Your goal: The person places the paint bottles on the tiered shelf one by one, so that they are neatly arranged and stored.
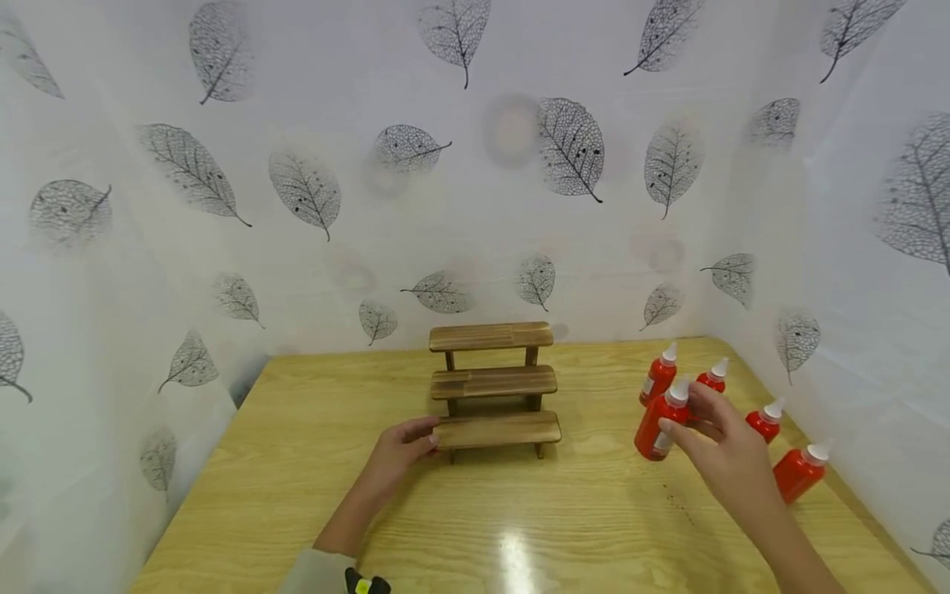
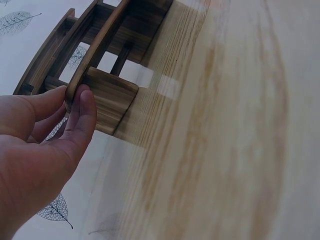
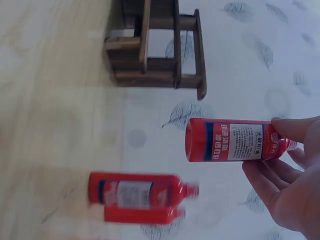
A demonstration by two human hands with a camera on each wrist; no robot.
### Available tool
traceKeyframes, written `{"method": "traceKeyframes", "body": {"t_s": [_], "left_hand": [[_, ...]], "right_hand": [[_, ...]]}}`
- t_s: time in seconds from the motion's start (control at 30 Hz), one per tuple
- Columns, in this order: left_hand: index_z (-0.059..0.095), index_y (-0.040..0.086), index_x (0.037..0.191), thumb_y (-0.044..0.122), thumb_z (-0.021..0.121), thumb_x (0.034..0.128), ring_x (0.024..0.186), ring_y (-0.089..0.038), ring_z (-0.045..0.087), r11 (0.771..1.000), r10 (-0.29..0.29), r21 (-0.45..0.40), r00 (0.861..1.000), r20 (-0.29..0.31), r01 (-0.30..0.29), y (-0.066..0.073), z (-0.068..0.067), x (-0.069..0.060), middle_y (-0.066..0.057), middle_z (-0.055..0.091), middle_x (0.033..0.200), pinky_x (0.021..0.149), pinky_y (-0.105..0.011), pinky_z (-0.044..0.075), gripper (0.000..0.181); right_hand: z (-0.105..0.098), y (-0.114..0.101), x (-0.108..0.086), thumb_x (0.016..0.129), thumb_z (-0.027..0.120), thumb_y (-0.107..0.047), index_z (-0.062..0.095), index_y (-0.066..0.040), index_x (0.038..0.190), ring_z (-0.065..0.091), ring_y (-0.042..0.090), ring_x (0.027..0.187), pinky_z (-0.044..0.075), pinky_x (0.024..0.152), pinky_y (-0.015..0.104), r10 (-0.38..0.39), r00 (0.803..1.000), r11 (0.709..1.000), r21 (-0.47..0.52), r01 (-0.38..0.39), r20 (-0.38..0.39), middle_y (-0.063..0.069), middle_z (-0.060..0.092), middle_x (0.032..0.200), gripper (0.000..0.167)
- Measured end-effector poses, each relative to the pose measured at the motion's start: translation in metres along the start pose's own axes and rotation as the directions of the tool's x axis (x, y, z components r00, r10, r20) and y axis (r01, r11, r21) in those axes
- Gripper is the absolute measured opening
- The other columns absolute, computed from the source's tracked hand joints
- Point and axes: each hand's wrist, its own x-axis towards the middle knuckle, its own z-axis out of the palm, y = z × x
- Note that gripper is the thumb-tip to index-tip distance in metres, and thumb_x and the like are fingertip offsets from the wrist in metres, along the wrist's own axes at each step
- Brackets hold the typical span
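A small three-tier wooden step rack (image 1: 499, 429) stands on the table. My left hand (image 1: 404, 450) pinches the left end of its lowest step, thumb on one face and fingers on the other, as the left wrist view shows. A red squeeze bottle (image 1: 656, 429) with a white pointed cap hangs upright in my right hand (image 1: 731, 450), gripped near its top between thumb and fingers. In the right wrist view the held bottle (image 3: 225, 140) shows a white printed label and appears lifted above the table. The rack's steps hold nothing.
Around my right hand stand several more red bottles: one behind (image 1: 659, 375), one at the back right (image 1: 712, 378), others by the table's right edge (image 1: 800, 472). Leaf-printed white sheeting (image 1: 475, 223) encloses the wooden table (image 1: 312, 429) at the back and sides.
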Motion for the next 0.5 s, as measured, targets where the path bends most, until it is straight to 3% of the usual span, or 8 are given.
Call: {"method": "traceKeyframes", "body": {"t_s": [0.13, 0.33, 0.5], "left_hand": [[0.052, -0.004, 0.142, 0.012, 0.061, 0.1009, 0.105, -0.021, 0.066, 1.000, 0.003, 0.003, 1.000, 0.009, -0.003, -0.001, -0.001, 0.000, -0.023, 0.055, 0.138, 0.096, -0.031, 0.058, 0.045], [0.052, -0.002, 0.142, 0.015, 0.062, 0.1008, 0.107, -0.022, 0.065, 1.000, 0.000, 0.008, 1.000, 0.014, 0.000, -0.001, -0.001, -0.001, -0.022, 0.055, 0.138, 0.097, -0.031, 0.057, 0.046], [0.053, -0.003, 0.142, 0.015, 0.063, 0.1002, 0.107, -0.022, 0.065, 1.000, -0.001, -0.002, 1.000, 0.005, 0.001, -0.001, -0.001, 0.000, -0.022, 0.055, 0.138, 0.097, -0.031, 0.058, 0.046]], "right_hand": [[0.012, -0.019, 0.018, 0.094, 0.074, -0.030, 0.045, -0.010, 0.150, 0.059, -0.010, 0.103, 0.051, 0.083, 0.004, -0.004, 0.995, 0.997, 0.081, -0.004, 0.095, 0.016, 0.061, 0.135, 0.066], [0.038, -0.042, 0.046, 0.093, 0.073, -0.035, 0.043, -0.011, 0.152, 0.067, 0.029, 0.114, 0.057, 0.086, 0.015, -0.032, 0.984, 0.991, 0.130, 0.009, 0.176, 0.016, 0.061, 0.135, 0.070], [0.061, -0.056, 0.070, 0.094, 0.074, -0.030, 0.045, -0.009, 0.151, 0.064, 0.033, 0.118, 0.055, 0.089, 0.014, -0.100, 0.981, 0.978, 0.197, 0.066, 0.168, 0.016, 0.061, 0.135, 0.067]]}}
